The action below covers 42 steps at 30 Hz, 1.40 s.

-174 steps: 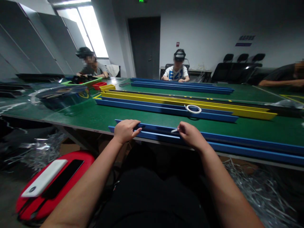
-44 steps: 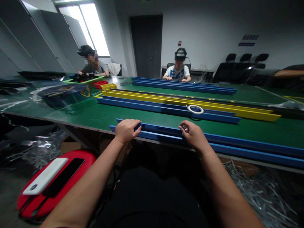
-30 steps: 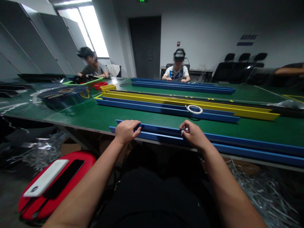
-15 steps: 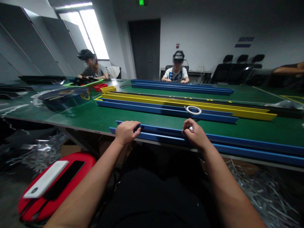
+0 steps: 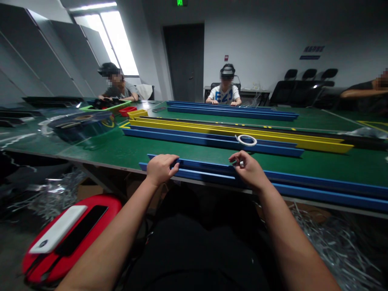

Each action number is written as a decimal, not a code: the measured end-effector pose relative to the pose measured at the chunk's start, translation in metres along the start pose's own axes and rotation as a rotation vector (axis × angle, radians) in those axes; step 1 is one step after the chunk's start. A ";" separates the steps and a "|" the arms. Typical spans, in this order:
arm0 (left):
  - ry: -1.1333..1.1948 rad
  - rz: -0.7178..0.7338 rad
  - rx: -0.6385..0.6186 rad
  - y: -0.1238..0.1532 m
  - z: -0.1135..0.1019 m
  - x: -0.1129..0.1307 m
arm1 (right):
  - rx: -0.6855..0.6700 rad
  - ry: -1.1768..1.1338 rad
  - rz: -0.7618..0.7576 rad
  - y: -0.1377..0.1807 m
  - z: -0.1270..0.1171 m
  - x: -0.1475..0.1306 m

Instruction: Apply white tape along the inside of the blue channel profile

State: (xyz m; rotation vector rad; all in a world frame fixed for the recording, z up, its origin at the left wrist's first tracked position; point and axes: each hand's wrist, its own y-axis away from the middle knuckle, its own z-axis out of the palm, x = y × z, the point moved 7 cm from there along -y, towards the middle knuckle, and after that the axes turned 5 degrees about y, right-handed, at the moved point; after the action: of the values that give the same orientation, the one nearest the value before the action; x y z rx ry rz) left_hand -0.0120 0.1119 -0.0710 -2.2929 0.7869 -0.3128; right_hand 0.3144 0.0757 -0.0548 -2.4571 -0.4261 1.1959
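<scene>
A long blue channel (image 5: 303, 184) with raised side walls lies along the table's near edge. Near its left end, my left hand (image 5: 162, 167) is closed over it, thumb on the near side and fingers across. Further right, my right hand (image 5: 248, 169) is above the same channel with its fingers curled in. A small white piece (image 5: 241, 163) shows between those fingers; its kind is unclear. Beyond my right hand, a roll of white tape (image 5: 247, 140) rests on a second blue channel (image 5: 182, 137).
Yellow channels (image 5: 321, 143) lie behind the second blue one on the green table (image 5: 103, 151). A clear round container (image 5: 85, 125) and a red bin (image 5: 127, 111) stand left. Co-workers sit across. A red stool (image 5: 100, 238) holds a phone and a white device.
The fingers of my right hand have shifted slightly left and loosened a little. My left hand stays on the channel. At the far right, a person's arm has come further into view.
</scene>
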 end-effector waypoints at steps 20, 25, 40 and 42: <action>0.002 -0.035 -0.032 0.000 0.001 0.000 | 0.135 -0.105 -0.013 0.006 -0.008 -0.006; 0.003 -0.044 -0.047 0.001 0.003 -0.001 | 0.163 -0.127 -0.051 0.006 -0.009 -0.010; 0.258 -0.044 -0.386 -0.039 0.007 0.060 | 0.128 -0.241 0.014 0.004 -0.005 -0.003; 0.238 0.031 -0.434 -0.046 0.018 0.097 | 0.128 -0.266 0.024 0.004 -0.004 -0.001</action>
State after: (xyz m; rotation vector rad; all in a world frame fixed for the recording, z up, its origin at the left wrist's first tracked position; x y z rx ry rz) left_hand 0.0928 0.0883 -0.0527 -2.6746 1.0974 -0.4424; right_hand 0.3173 0.0711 -0.0531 -2.2092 -0.3800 1.5181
